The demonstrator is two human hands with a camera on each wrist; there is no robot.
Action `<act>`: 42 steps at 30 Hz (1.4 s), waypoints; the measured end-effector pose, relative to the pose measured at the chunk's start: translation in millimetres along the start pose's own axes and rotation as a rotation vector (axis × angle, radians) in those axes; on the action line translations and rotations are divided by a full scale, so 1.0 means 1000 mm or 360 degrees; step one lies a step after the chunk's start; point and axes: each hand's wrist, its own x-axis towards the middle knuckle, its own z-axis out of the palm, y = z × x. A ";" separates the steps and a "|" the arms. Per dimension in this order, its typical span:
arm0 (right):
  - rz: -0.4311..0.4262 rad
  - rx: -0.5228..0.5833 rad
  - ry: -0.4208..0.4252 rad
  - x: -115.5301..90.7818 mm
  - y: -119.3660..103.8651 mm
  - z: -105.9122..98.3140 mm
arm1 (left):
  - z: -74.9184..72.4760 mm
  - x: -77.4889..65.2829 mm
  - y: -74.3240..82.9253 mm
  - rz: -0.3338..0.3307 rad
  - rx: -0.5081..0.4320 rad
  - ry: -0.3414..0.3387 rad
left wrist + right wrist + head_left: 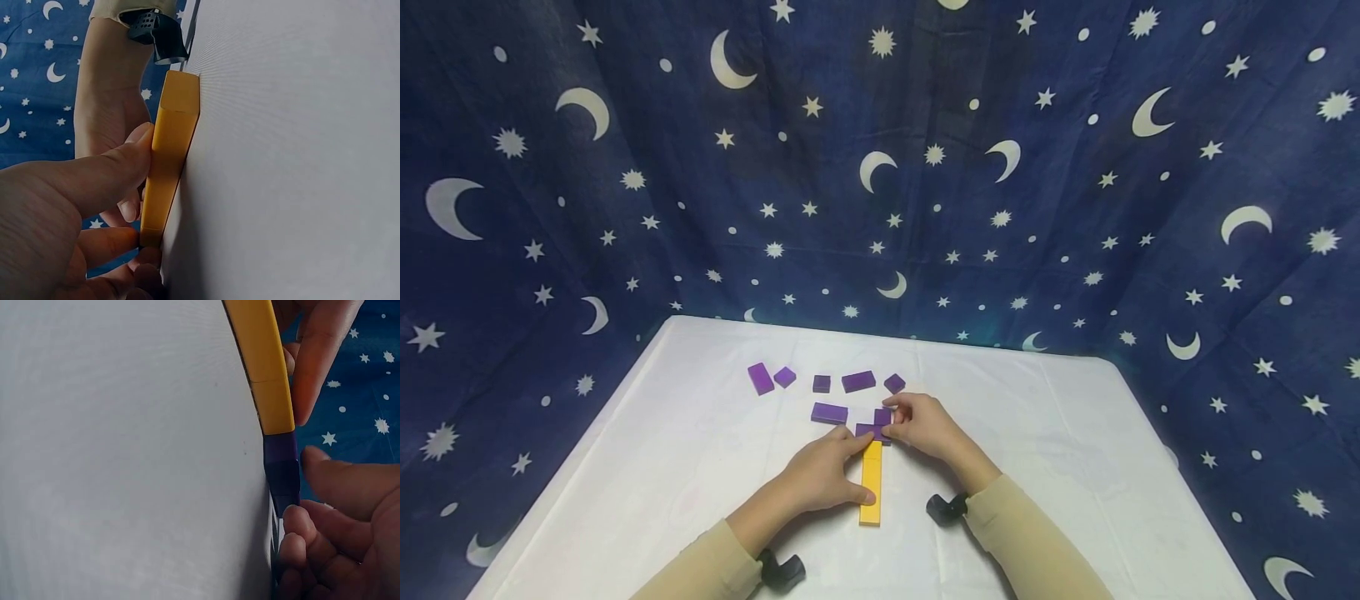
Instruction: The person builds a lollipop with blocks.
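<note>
A yellow bar (870, 479) with a seam near its far end lies on the table, pointing away from the person. Across that far end sits a purple rectangular block (862, 430), and behind it a small purple block (882, 415). The left hand (822, 473) rests its thumb on the yellow bar; its index fingertip touches the purple rectangular block. The right hand (922, 425) has its thumb and curled fingers about the small purple block, pinching it. In the right wrist view the purple pieces (281, 456) line up against the yellow bar (265, 369).
A purple rectangular block (829, 412) lies just beyond the left hand. Farther back is a row with rectangular blocks (761, 378) (858, 382) and small square ones (785, 377) (822, 383) (894, 383). A white cloth covers the table (722, 500); a starry blue curtain (820, 275) stands behind.
</note>
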 end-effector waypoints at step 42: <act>0.0053 -0.0010 -0.0015 0.004 0.000 0.001 | -0.004 0.002 -0.014 0.0023 -0.0262 -0.0013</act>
